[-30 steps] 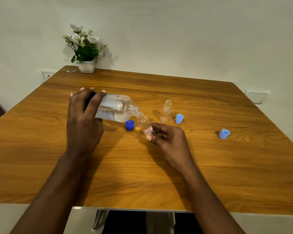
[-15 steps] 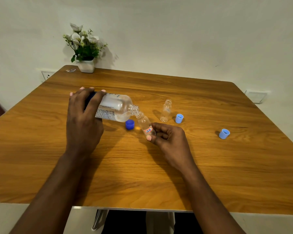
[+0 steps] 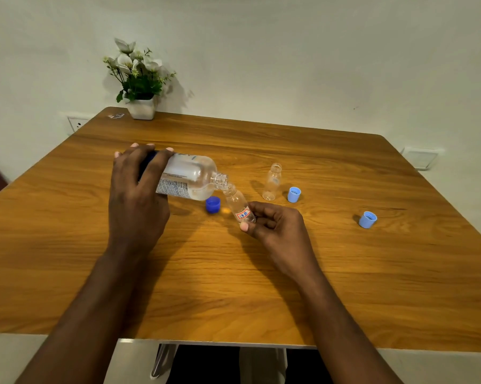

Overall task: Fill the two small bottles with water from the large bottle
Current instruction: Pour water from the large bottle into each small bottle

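My left hand (image 3: 136, 198) grips the large clear bottle (image 3: 190, 180) around its base and holds it tipped almost flat, with its open mouth against the neck of a small bottle (image 3: 238, 205). My right hand (image 3: 272, 227) holds that small bottle, which bears a red-edged label, tilted toward the large one above the table. The second small bottle (image 3: 272, 182) stands upright and uncapped just beyond, apart from both hands.
A dark blue cap (image 3: 213, 204) lies under the large bottle's neck. Two light blue caps (image 3: 294, 194) (image 3: 368, 219) lie to the right on the wooden table (image 3: 344, 273). A white pot of flowers (image 3: 141, 108) stands at the far left corner.
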